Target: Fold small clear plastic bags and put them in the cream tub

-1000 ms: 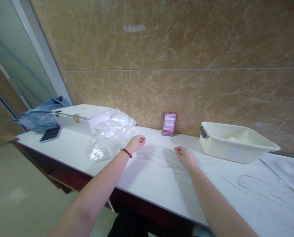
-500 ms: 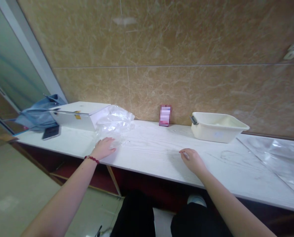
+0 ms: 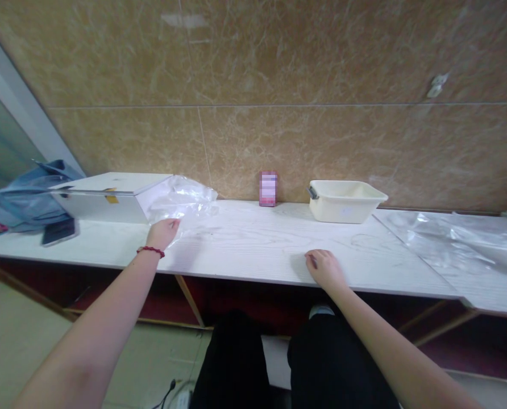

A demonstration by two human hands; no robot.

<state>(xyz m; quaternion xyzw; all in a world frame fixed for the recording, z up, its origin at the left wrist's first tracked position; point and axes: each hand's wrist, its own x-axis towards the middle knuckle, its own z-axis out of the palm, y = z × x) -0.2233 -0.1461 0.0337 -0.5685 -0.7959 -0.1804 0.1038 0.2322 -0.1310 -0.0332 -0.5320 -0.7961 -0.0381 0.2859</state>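
Note:
My left hand [image 3: 163, 232] is at the near edge of a crumpled clear plastic bag [image 3: 187, 200]. Its fingers are closed in a pinch on the bag's film. That bag lies against the right side of a white box [image 3: 104, 204] with a yellow tab on its front. Loosely curled, my right hand [image 3: 325, 269] rests on the white wood-grain tabletop [image 3: 245, 244] near the front edge. Nothing shows between its fingers. Behind it, a cream plastic tub [image 3: 343, 207] with a grey clip handle stands by the wall.
A phone-like object with a blurred screen [image 3: 268, 189] leans on the wall. Far left are a dark phone [image 3: 59, 232] and a blue bag [image 3: 27, 196]. Clear plastic sheeting [image 3: 453, 236] covers part of the right side. Open shelves [image 3: 129, 295] lie under the tabletop.
The view has shifted, so things on the table appear farther left. My left hand has gone from spread fingers to a pinch on the plastic bag. My right hand stays curled on the tabletop.

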